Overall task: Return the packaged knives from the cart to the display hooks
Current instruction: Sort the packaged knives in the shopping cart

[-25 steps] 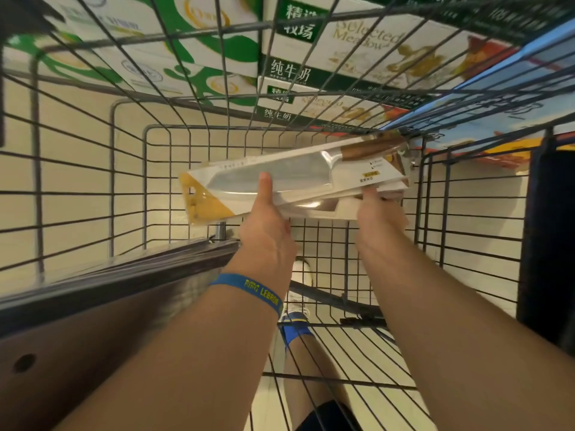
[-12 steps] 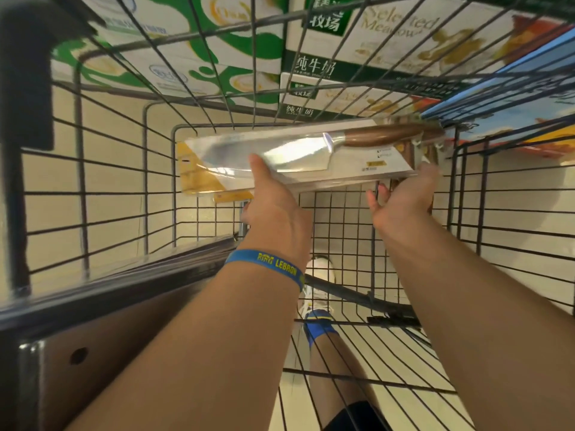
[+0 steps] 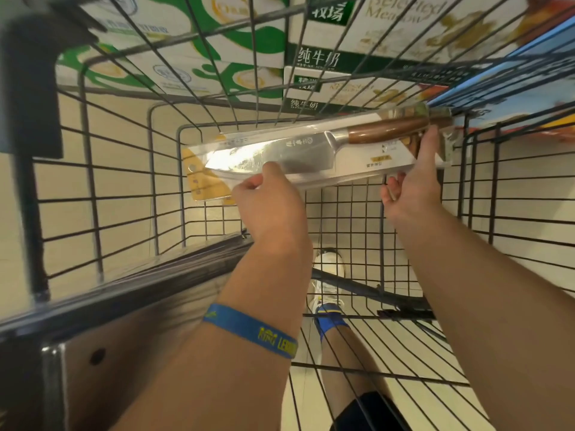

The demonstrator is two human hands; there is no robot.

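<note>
A packaged knife [image 3: 314, 150] with a steel blade and brown wooden handle lies level inside the wire cart [image 3: 124, 169], held up above its floor. More white and yellow card shows under its left end, perhaps a second package. My left hand [image 3: 270, 200] grips the lower edge under the blade, thumb on the front. My right hand [image 3: 413, 178] holds the handle end, thumb up against the card and fingers behind it. No display hooks are in view.
Stacked milk cartons [image 3: 314, 57] in green and white stand beyond the cart's far wall. The cart's dark handle bar [image 3: 109, 293] crosses in front of my arms. My leg and white shoe [image 3: 328, 275] show through the wire floor.
Both hands have lifted the packaged knife higher in the cart and shifted it to the right. My right hand moved from under the card to its handle end.
</note>
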